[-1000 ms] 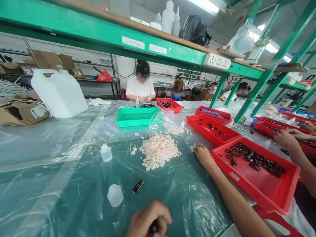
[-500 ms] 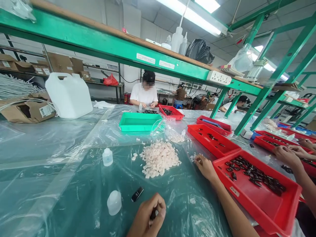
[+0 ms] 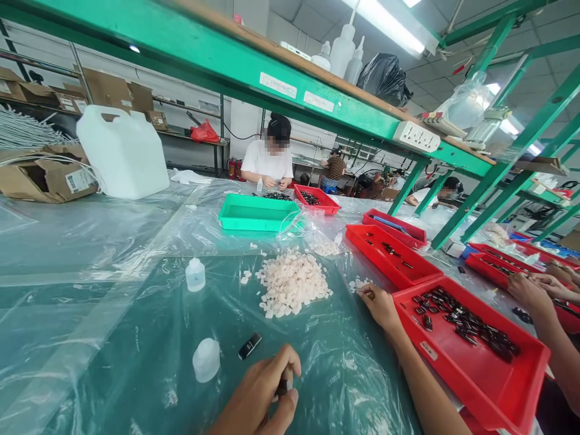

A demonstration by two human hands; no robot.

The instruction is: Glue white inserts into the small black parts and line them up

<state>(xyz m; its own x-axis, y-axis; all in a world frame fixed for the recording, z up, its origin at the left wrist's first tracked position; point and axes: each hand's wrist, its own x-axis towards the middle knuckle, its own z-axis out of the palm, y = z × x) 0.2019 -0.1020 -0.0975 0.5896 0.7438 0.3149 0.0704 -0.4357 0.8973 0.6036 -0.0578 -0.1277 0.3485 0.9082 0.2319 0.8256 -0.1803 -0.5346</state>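
Observation:
My left hand is at the bottom centre, fingers curled round a small black part held between thumb and fingers. My right hand reaches forward beside the near red tray. Its fingertips are pinched at a small scatter of white pieces, and what they hold is too small to name. A loose black part lies on the plastic sheet just ahead of my left hand. A heap of pale small pieces sits between the two hands, further out. The near tray holds several black parts.
Two small white bottles stand left of the heap. A green tray and more red trays lie beyond. A co-worker's hands work at the right; another person sits opposite. A white jug stands far left.
My left hand has come further up into view, still closed on the black part. My right hand has stayed at the white pieces by the red tray.

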